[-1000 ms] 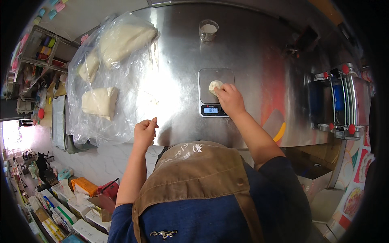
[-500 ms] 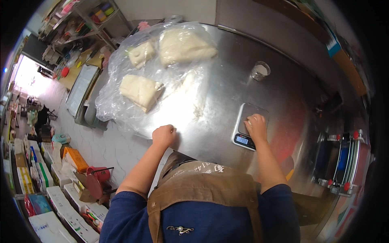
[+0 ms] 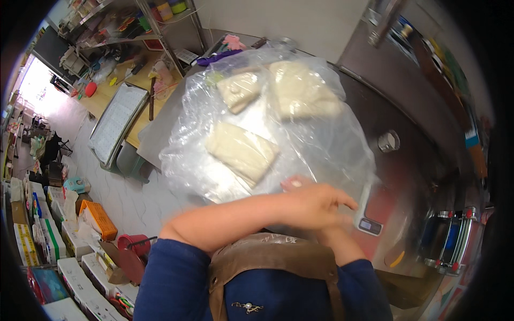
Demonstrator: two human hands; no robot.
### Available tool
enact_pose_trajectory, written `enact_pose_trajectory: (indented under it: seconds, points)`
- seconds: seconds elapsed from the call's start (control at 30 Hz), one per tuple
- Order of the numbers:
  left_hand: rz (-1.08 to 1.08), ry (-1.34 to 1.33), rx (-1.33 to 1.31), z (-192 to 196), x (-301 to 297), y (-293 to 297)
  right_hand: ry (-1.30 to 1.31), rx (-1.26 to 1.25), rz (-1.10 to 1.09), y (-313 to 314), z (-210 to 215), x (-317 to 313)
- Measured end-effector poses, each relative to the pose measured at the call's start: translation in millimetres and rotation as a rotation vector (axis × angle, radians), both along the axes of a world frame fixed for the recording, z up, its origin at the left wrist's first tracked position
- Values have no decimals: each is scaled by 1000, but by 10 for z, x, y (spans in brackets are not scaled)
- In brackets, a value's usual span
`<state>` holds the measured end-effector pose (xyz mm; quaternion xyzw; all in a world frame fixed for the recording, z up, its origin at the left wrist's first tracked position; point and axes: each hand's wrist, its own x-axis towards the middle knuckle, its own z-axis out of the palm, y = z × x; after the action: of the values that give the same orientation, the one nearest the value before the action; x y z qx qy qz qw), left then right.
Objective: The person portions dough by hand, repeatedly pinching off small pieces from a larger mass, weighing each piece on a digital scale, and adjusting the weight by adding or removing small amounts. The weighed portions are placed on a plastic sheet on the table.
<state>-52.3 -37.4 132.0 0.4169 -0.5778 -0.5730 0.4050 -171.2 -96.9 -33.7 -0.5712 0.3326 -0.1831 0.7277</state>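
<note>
Far left, a baking tray (image 3: 113,124) leans by the wooden bench. Centre, three dough slabs (image 3: 242,152) lie under a clear plastic sheet (image 3: 326,150) on the steel table (image 3: 396,176). Near edge, the left hand (image 3: 316,203) crosses over, fingers loosely spread, holding nothing. Right hand hidden beneath it: grip unknowable. A digital scale (image 3: 368,224) sits just right.

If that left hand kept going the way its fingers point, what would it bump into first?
Probably the small grey digital scale on the steel table. The left hand points to the person's right, fingers spread just short of it, though how high it hangs is unclear.
</note>
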Motion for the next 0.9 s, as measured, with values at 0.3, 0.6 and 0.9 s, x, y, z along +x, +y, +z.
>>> enact_pose_trajectory:
  seconds: [0.3,0.6,0.9]
  points:
    - [0,-1092,182,-904,1989,1099,6,-121,41,-426,185,2630]
    - [44,41,373,-1545,2659,1656,512,-978,454,-490,-387,3840]
    - [-304,-354,750,-2014,2623,1849,338,-1508,302,-513,-722,4566]
